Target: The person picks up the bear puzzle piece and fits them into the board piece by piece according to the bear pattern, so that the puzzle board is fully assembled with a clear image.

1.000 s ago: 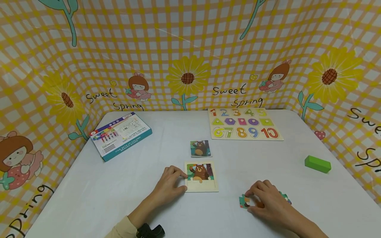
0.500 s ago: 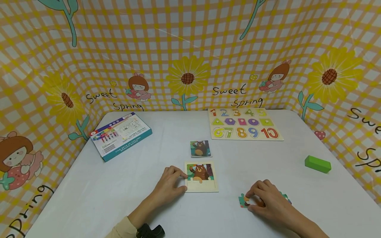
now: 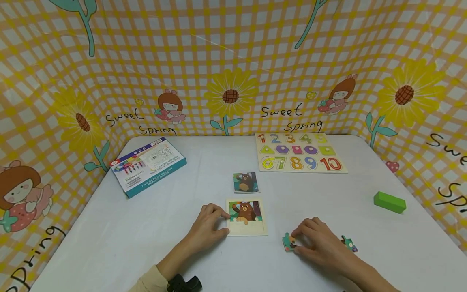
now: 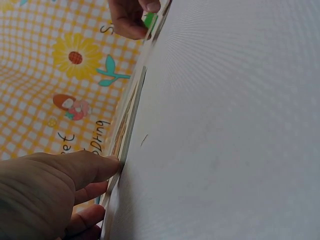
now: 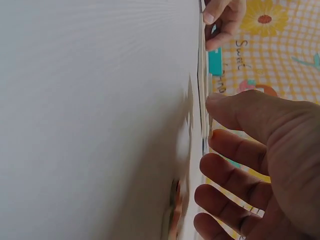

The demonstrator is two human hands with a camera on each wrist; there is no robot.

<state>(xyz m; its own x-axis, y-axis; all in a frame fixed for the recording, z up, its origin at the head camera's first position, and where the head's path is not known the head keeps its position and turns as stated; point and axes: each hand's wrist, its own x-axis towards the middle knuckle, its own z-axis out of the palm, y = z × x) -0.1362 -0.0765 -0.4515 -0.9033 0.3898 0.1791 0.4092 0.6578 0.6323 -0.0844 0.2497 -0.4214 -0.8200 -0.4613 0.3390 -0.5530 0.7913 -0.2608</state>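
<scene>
My left hand (image 3: pixel 209 222) holds the left edge of a square wooden puzzle board (image 3: pixel 248 230) with thumb and index finger. The board's upper part carries a brown bear picture; its lower part is bare wood. The left wrist view shows the thumb (image 4: pixel 102 167) against the board's edge. To the right of the board, my right hand (image 3: pixel 321 245) pinches a teal, tan and brown jigsaw piece (image 3: pixel 288 242) low over the table, its fingers covering part of it. Another jigsaw piece (image 3: pixel 349 243), green and purple, lies behind that hand.
Beyond the board lies a bear picture card (image 3: pixel 246 182). A number and shape puzzle (image 3: pixel 300 151) is at the back right, and a green block (image 3: pixel 389 202) lies at the right. A flat teal box (image 3: pixel 148 167) lies at the back left. Checked cloth (image 3: pixel 233 52) rises around the table.
My right hand has moved a little to the left and away from me with its jigsaw piece, uncovering more of the other piece. The left hand and the board have stayed put.
</scene>
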